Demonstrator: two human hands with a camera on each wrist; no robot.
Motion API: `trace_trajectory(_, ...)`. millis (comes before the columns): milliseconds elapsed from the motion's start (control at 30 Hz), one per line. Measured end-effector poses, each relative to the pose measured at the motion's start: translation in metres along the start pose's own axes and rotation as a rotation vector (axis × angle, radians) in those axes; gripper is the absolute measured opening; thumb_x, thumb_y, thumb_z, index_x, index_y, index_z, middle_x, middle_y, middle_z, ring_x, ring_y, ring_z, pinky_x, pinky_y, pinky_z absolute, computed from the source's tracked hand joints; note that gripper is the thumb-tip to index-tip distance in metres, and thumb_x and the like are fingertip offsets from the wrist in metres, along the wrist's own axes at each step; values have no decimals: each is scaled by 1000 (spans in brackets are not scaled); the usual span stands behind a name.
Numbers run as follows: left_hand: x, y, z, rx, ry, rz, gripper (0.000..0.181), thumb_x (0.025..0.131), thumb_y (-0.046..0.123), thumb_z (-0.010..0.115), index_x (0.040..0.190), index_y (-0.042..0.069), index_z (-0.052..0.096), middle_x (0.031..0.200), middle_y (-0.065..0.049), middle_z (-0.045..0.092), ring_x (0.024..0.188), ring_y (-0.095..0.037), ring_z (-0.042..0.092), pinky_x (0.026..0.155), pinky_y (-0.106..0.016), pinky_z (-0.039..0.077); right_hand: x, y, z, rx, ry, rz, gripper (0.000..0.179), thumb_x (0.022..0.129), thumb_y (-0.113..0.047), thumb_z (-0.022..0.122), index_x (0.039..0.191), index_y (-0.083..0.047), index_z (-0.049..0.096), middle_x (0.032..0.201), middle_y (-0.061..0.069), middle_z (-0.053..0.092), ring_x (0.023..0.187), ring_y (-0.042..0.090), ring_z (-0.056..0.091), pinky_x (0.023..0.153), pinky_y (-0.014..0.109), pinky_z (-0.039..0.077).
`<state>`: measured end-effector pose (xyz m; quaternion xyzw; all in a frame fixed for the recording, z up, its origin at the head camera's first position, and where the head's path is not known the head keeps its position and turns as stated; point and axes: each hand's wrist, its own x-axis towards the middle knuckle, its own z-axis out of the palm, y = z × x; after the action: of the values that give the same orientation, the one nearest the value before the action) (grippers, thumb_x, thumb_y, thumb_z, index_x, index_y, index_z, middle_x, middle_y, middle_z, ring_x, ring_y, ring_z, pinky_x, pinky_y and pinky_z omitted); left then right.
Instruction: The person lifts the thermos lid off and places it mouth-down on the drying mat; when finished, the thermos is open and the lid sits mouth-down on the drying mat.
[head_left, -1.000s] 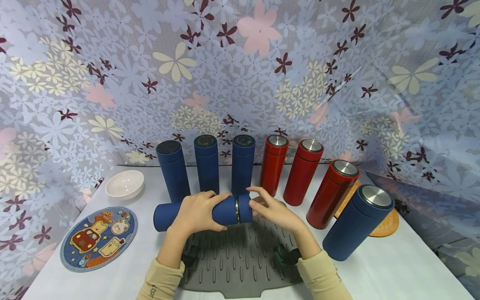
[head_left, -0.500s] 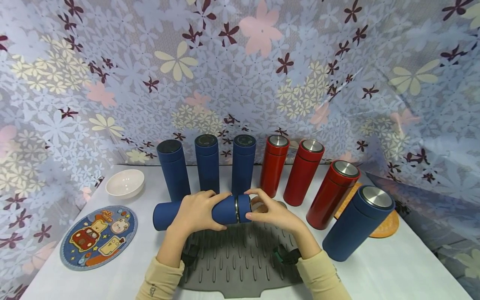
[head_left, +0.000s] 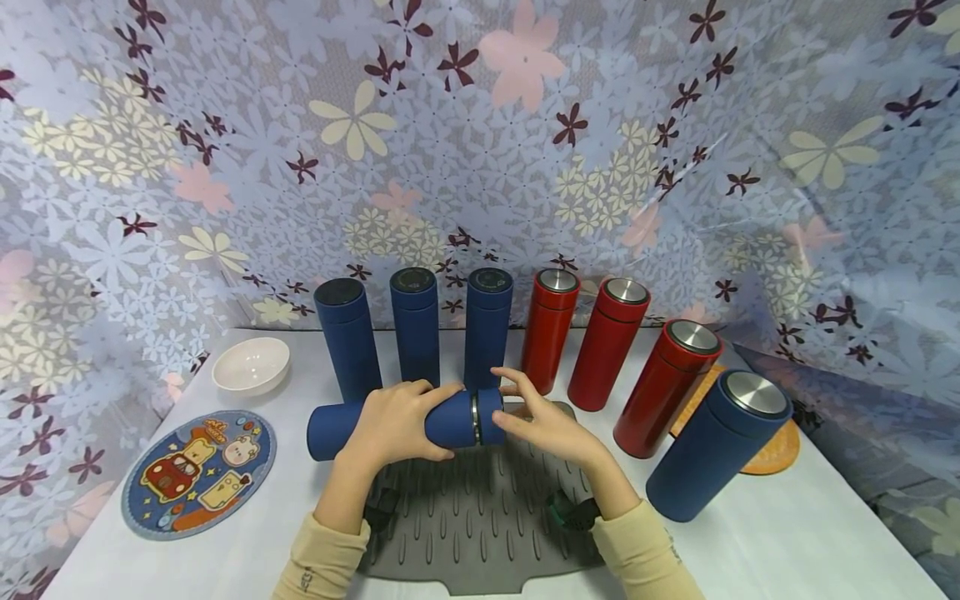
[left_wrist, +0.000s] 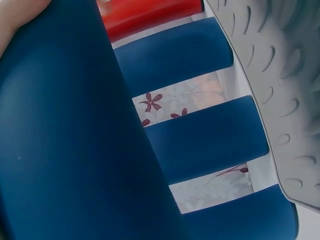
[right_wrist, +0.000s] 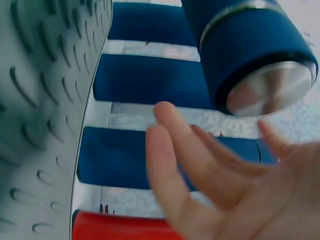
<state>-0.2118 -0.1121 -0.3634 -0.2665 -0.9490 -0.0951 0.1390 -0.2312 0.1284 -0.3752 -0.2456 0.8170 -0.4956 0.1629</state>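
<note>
My left hand (head_left: 393, 423) grips a blue bottle (head_left: 448, 421), my right hand (head_left: 553, 427) spread beside its lid (head_left: 490, 408). Standing bottles (head_left: 416, 333) crowd eleven to three o'clock.

At the left, a white bowl (head_left: 250, 371) is being supported by the white table (head_left: 810, 537), beyond a round cartoon mat (head_left: 198, 475). At the right, an orange disc (head_left: 772, 454) is being partly hidden by a standing blue bottle (head_left: 716, 446), while the far side is being covered by a flowered cloth (head_left: 480, 167).
</note>
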Motion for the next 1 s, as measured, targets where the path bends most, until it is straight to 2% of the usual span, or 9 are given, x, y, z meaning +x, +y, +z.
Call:
trace_trajectory(100,0,0,0,0,1,1,80,55,53,81,126,29,56,96,-4,64,76,-19,61,63,-39,52,2,-2,3,-16,30,58,57,94,-43,46,140,-15,29,110,18,57,91,32,61,75,42,51)
trace_trajectory(200,0,0,0,-1,0,-3,80,55,54,81,126,29,56,96,-3,64,76,-19,61,62,-38,51,2,-2,5,-3,39,84,52,94,-43,46,136,-12,36,91,13,61,78,28,60,72,40,49)
trace_trajectory(267,-1,0,0,-2,-1,-6,80,55,54,81,126,29,56,97,-4,64,77,-19,61,63,-39,51,3,-2,5,7,37,83,52,93,-41,49,135,-13,38,94,12,60,79,26,60,74,41,49)
trace_trajectory(433,0,0,0,-7,-8,-11,80,55,53,81,127,28,56,98,-5,64,78,-20,62,64,-40,52,2,1,3,54,18,56,56,88,-39,58,136,-19,36,118,16,52,97,28,57,83,47,49)
trace_trajectory(633,0,0,1,5,-5,-5,80,54,54,81,127,29,55,96,-3,64,77,-19,61,63,-38,51,0,2,0,47,-21,-54,71,83,-28,68,141,-26,27,131,17,41,102,27,58,85,42,48)
trace_trajectory(733,-1,0,1,11,-1,-2,81,54,54,81,127,30,55,95,-3,64,77,-19,61,62,-38,51,-1,0,0,41,-30,-72,80,81,-26,71,144,-29,21,137,17,35,107,31,55,87,44,47)
trace_trajectory(833,-1,0,1,9,4,1,81,54,54,80,127,29,55,95,-3,64,76,-19,61,62,-38,51,0,-1,0,36,-22,-54,76,87,-29,63,146,-25,16,143,21,27,117,39,48,89,49,46)
trace_trajectory(900,0,0,1,5,4,5,80,54,54,80,126,29,55,95,-4,64,76,-19,61,62,-38,51,1,-2,1,46,4,-6,68,92,-34,55,147,-23,16,144,22,26,120,41,45,89,52,45)
trace_trajectory(1000,0,1,1,6,3,10,80,55,55,80,126,29,55,95,-3,64,76,-18,61,62,-38,51,2,-3,2,60,49,97,56,97,-41,41,145,-17,25,132,21,43,106,34,57,82,50,49)
